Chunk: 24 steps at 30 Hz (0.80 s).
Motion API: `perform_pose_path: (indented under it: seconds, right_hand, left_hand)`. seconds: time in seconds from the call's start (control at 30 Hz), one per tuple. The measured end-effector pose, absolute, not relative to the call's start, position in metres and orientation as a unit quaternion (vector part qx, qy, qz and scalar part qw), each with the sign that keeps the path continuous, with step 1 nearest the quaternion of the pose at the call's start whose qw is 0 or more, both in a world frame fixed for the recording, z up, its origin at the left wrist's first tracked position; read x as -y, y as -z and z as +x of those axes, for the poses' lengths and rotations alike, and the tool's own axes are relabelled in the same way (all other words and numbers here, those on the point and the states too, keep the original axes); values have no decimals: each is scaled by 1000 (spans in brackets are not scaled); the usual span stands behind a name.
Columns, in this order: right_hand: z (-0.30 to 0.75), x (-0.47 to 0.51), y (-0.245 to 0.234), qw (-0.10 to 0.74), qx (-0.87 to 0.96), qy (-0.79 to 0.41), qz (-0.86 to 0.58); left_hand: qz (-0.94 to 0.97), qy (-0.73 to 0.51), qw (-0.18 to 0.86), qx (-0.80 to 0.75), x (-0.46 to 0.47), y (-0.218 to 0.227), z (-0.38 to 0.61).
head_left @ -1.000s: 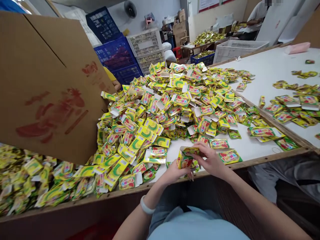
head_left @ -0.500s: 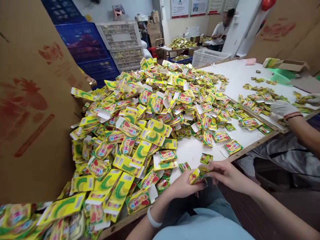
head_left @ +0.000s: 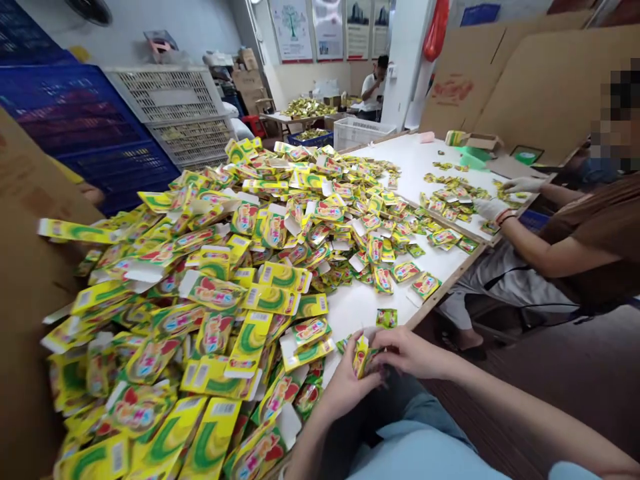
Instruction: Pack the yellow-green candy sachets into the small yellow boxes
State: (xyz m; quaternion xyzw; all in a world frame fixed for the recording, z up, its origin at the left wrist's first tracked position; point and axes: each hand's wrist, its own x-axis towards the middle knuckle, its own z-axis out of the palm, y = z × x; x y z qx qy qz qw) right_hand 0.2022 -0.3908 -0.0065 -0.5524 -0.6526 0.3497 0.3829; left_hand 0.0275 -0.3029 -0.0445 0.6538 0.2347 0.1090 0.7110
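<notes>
Both your hands keep a closed grip on one small yellow-and-green printed cardboard carton point(head_left: 361, 357): your left hand point(head_left: 345, 385) pinches it from below, your right hand point(head_left: 407, 351) closes over it from the right side. You hold it at the near edge of the white bench point(head_left: 360, 307), just off the rim and over your lap. A second ago the carton stood wider and more open between your fingers; now it looks narrower and turned on edge, so I judge you are well into folding it shut. Your head has swung right as well: the brown cardboard sheet point(head_left: 20, 280) has slid to the far left, and the heap of flat yellow cartons point(head_left: 210, 267) fills the middle. A co-worker's white-gloved hand point(head_left: 493, 209) rests on the neighbouring bench to your right.
</notes>
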Motion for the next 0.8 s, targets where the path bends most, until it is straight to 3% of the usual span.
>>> perform_pose_path:
  seconds: [0.13, 0.2, 0.3, 0.5, 0.8]
  right_hand:
    - [283, 391, 16, 391, 575, -217, -685]
    - [342, 394, 18, 338, 510, -93, -785]
    - [430, 402, 15, 288, 431, -6, -855]
    - [540, 397, 6, 202, 306, 46, -929]
    - [570, 274, 13, 228, 308, -5, -924]
  left_hand:
    - [661, -187, 673, -275, 315, 66, 35]
    - [689, -232, 613, -310, 320, 82, 34]
    - [737, -270, 512, -349, 324, 107, 27]
    - [814, -355, 296, -351, 324, 130, 20]
    - [814, -416, 203, -350, 319, 139, 30]
